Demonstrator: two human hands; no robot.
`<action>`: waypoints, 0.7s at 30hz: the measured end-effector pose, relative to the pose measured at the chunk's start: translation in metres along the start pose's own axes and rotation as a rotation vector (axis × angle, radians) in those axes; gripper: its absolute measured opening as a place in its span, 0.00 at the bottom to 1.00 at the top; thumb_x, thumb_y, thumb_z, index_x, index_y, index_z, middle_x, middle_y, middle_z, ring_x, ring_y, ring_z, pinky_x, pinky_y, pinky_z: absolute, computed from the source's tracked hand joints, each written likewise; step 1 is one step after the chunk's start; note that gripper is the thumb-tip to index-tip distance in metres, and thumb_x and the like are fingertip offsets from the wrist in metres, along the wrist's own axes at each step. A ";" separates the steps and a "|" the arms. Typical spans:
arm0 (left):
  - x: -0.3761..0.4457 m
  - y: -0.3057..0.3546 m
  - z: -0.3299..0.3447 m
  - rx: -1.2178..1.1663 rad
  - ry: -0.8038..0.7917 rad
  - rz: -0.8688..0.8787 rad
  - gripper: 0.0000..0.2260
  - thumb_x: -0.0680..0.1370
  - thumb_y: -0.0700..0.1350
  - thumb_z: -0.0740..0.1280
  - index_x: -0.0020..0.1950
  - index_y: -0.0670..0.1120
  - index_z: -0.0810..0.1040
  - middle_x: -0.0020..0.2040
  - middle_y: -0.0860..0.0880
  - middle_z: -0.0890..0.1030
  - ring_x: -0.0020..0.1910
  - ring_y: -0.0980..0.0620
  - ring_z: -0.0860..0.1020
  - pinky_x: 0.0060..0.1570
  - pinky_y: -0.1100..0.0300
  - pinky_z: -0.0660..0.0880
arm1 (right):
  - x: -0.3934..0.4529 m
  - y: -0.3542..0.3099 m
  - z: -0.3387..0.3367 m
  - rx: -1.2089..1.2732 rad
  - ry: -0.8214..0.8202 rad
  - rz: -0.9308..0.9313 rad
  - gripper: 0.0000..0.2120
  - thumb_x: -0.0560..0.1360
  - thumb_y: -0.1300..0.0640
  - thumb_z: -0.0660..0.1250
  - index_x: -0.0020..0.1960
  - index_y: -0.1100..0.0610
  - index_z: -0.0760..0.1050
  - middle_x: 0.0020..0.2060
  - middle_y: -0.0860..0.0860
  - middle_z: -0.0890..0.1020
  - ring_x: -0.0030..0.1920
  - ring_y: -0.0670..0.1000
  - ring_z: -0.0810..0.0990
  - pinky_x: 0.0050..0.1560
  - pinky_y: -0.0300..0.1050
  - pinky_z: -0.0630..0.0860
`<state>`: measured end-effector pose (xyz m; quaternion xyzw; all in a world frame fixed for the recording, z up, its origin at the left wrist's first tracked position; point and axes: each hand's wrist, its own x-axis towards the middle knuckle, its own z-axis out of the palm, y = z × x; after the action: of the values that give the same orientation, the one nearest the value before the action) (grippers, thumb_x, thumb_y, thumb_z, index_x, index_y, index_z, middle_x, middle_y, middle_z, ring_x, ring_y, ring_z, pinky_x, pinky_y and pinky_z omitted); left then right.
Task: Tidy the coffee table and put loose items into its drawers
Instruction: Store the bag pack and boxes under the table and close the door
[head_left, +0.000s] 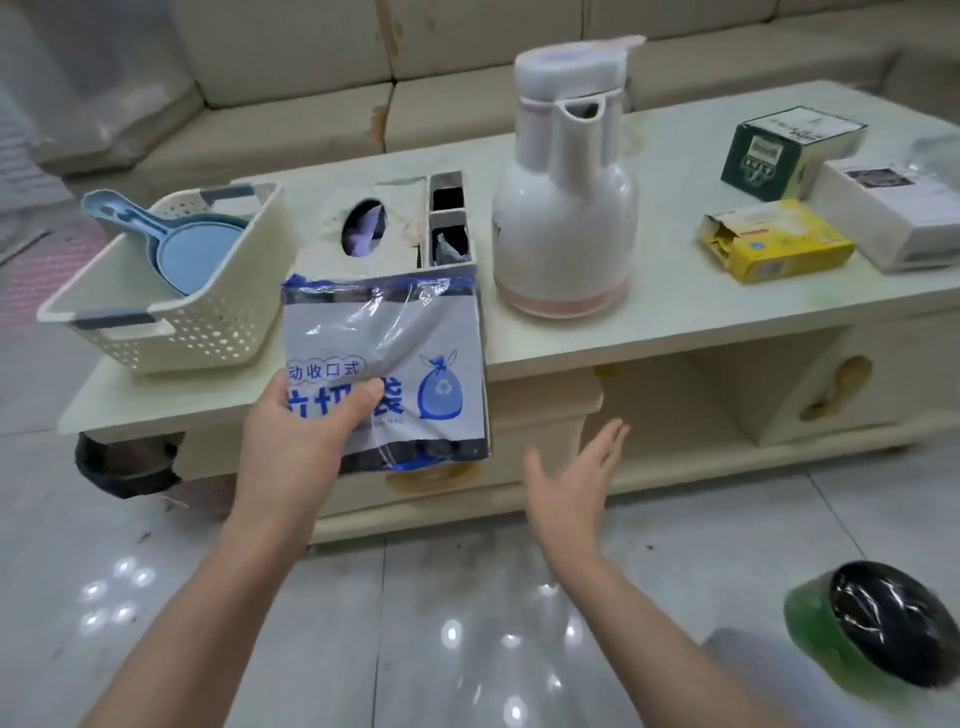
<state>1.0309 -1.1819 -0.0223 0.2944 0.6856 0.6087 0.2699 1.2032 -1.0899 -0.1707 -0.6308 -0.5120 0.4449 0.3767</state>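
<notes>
Coffee table (675, 312) | left hand (306, 431) grips bag pack (384, 364) | right hand (576, 467) spread, palm up

The single camera on my head is looking forward and down, close over the coffee table (675, 312), taking in its front, the floor (441, 623) and the sofa (291, 78) behind.

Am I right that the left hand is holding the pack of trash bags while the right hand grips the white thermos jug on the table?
Not quite. The head view shows the left hand holding the pack of trash bags, but the right hand is open and empty, held low in front of the coffee table. The white thermos jug stands untouched on the tabletop.
</notes>
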 end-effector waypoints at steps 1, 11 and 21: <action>-0.002 -0.008 -0.004 -0.019 0.017 -0.018 0.11 0.70 0.45 0.78 0.51 0.52 0.83 0.47 0.52 0.88 0.44 0.52 0.87 0.38 0.60 0.81 | -0.003 0.011 0.015 0.077 -0.129 0.214 0.38 0.75 0.51 0.70 0.77 0.64 0.57 0.75 0.57 0.64 0.71 0.57 0.68 0.67 0.43 0.67; -0.004 -0.052 -0.007 -0.162 -0.069 -0.269 0.16 0.71 0.44 0.77 0.57 0.46 0.83 0.50 0.46 0.87 0.49 0.45 0.86 0.48 0.52 0.81 | 0.022 0.031 0.092 0.524 -0.577 0.696 0.13 0.83 0.61 0.54 0.41 0.54 0.68 0.38 0.52 0.71 0.36 0.49 0.69 0.46 0.45 0.71; 0.000 -0.070 -0.015 -0.040 -0.109 -0.265 0.19 0.66 0.50 0.79 0.56 0.48 0.84 0.52 0.48 0.87 0.52 0.46 0.85 0.60 0.45 0.77 | -0.004 0.062 0.094 0.413 -0.523 0.558 0.03 0.76 0.59 0.65 0.44 0.53 0.72 0.37 0.53 0.74 0.33 0.48 0.71 0.33 0.40 0.64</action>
<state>1.0149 -1.1982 -0.0904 0.2285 0.6906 0.5642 0.3907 1.1331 -1.1042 -0.2575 -0.5224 -0.3006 0.7676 0.2178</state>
